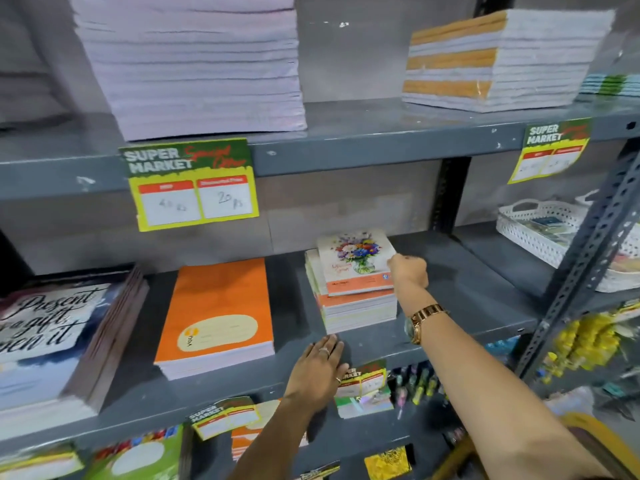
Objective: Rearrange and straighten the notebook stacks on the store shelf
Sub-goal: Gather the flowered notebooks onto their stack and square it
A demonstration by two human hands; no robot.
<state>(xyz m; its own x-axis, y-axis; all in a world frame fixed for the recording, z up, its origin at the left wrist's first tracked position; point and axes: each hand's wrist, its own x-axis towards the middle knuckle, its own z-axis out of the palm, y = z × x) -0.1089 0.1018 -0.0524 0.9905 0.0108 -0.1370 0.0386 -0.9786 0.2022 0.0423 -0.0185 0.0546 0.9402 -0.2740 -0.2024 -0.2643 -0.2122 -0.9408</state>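
A small stack of notebooks (360, 311) stands on the middle shelf (460, 282). Its top notebook (353, 261) has a flower picture and sits askew on the pile. My right hand (408, 270) grips that notebook's right edge, fingers curled, a watch on the wrist. My left hand (320, 368) lies flat on the shelf's front edge just below the stack, holding nothing. To the left lie an orange notebook stack (216, 317) and a larger stack with script lettering (52, 341).
The upper shelf holds a tall pale stack (194, 64) and an orange-striped stack (498, 60). Price tags (192, 185) hang from the shelf edges. A white basket (540, 230) sits at the right behind a slanted metal upright (588, 258).
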